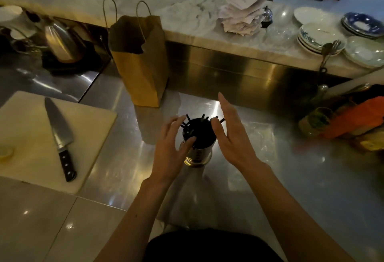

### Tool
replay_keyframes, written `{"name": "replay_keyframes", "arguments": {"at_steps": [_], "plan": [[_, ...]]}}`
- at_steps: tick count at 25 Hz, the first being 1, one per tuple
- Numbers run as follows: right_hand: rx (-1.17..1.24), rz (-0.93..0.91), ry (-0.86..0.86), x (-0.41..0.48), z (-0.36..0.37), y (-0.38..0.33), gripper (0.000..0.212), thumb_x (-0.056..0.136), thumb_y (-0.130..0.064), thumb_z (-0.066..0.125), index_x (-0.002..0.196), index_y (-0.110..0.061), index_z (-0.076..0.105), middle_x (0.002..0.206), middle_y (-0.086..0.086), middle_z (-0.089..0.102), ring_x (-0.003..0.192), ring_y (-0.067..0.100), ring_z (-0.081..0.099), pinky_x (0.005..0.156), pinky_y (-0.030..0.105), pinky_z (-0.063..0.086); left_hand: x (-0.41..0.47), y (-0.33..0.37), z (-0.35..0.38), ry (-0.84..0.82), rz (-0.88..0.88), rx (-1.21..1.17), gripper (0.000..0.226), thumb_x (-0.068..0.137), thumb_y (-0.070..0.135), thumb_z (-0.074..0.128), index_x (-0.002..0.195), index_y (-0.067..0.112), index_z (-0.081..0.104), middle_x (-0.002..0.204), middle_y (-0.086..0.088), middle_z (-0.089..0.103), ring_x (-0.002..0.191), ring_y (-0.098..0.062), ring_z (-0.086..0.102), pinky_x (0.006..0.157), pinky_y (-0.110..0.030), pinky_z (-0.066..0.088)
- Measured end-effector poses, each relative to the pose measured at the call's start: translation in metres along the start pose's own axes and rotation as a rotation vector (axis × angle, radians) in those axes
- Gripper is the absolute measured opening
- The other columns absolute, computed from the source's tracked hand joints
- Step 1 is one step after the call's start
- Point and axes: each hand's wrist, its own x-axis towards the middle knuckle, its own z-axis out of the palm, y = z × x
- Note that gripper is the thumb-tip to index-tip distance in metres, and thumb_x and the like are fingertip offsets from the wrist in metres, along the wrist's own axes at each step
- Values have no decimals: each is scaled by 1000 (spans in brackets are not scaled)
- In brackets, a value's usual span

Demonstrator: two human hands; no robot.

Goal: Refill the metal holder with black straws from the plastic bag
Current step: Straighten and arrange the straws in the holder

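A cylindrical metal holder (197,155) stands upright on the steel counter, packed with black straws (200,131) whose tips fan out above its rim. My left hand (170,149) is spread open against the holder's left side, fingertips touching the rim and wall. My right hand (230,135) is open on the holder's right, fingers extended, touching the straw tips. A clear plastic bag (259,137) lies flat on the counter to the right of the holder; I cannot tell what is in it.
A brown paper bag (141,64) stands behind the holder. A cutting board (25,137) with a large knife (60,137) lies at left. A kettle (60,43) sits far left. Stacked plates (320,37) and receipts (241,16) are on the marble ledge. Orange items (353,120) sit at right.
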Motion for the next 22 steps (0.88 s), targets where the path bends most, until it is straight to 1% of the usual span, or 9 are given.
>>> {"name": "replay_keyframes", "arguments": {"at_steps": [3, 6, 8, 10, 12, 15, 17, 19, 22], "plan": [[-170, 13, 55, 5, 16, -3, 47, 103, -37, 27, 150, -32, 22, 159, -2, 24, 144, 8, 19, 113, 22, 17, 14, -10, 1, -185, 31, 33, 64, 94, 35, 59, 149, 30, 27, 160, -1, 25, 144, -10, 25, 114, -24, 25], [-482, 98, -106, 9, 30, 10, 51, 103, -41, 25, 151, -25, 25, 162, 4, 12, 150, 21, 9, 121, 41, 17, 19, -15, 1, -339, 4, -61, 74, 95, 42, 54, 154, 26, 12, 160, 13, 15, 139, 4, 14, 109, -2, 13], [-516, 176, -228, 10, 34, 14, 56, 101, -46, 25, 153, -28, 14, 164, 1, 3, 150, 20, 2, 120, 44, 18, 22, -25, 1, -414, -22, -161, 97, 84, 47, 66, 155, 25, 4, 154, 22, 10, 137, 11, 13, 100, 7, 12], [-329, 191, -225, 10, 32, 10, 60, 100, -48, 29, 153, -32, 6, 163, -4, 3, 149, 15, 9, 117, 37, 21, 25, -36, 2, -479, -56, -199, 122, 71, 43, 82, 155, 29, -5, 154, 25, 8, 137, 13, 11, 104, 3, 13], [18, 253, -96, 8, 27, 5, 61, 99, -47, 34, 153, -36, 7, 161, -7, 16, 141, 8, 24, 111, 28, 26, 27, -42, 5, -550, -92, -218, 135, 64, 33, 90, 153, 33, -11, 157, 23, 11, 137, 15, 15, 108, -5, 20], [299, 422, 90, 6, 23, 15, 57, 99, -49, 32, 152, -33, 18, 154, -16, 27, 136, -1, 27, 110, 21, 23, 32, -45, 10, -558, -110, -249, 128, 67, 18, 89, 154, 27, -3, 142, 34, 24, 112, 36, 33, 84, 4, 39], [381, 564, 86, 4, 23, 26, 59, 96, -61, 25, 148, -34, 28, 155, -17, 24, 142, 2, 22, 117, 30, 16, 35, -46, 13, -523, -99, -201, 116, 67, 26, 89, 152, 31, 10, 136, 37, 29, 113, 31, 38, 91, -1, 39], [451, 650, -11, 2, 23, 28, 69, 92, -69, 15, 147, -32, 31, 157, -10, 26, 145, 10, 20, 120, 37, 12, 41, -44, 18, -535, -46, -133, 114, 63, 39, 90, 150, 34, 16, 148, 22, 31, 129, 13, 35, 105, -9, 30], [341, 507, -227, 1, 26, 16, 56, 94, -60, 14, 144, -42, 29, 152, -12, 29, 144, 6, 17, 115, 24, 18, 57, -36, 20, -550, 15, 28, 118, 54, 57, 85, 151, 25, 25, 145, 0, 37, 128, -12, 42, 106, -25, 39]]}}
